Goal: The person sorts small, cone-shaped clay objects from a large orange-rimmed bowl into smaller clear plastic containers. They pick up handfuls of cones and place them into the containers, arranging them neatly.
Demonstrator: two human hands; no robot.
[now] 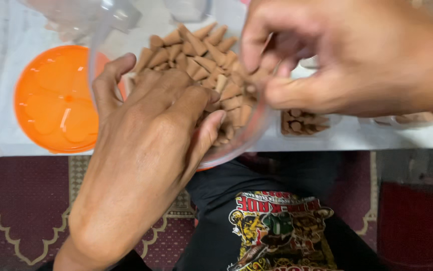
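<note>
Brown incense cones (211, 60) fill a clear bowl (256, 135). Left hand (146, 145) grips the bowl's near rim; right hand (336, 55) pinches cones over its far side.

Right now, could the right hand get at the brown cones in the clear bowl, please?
Probably yes: the right hand is already at the open top of the clear bowl, fingertips among the brown cones. The left hand grips the near rim, leaving that side free.
</note>
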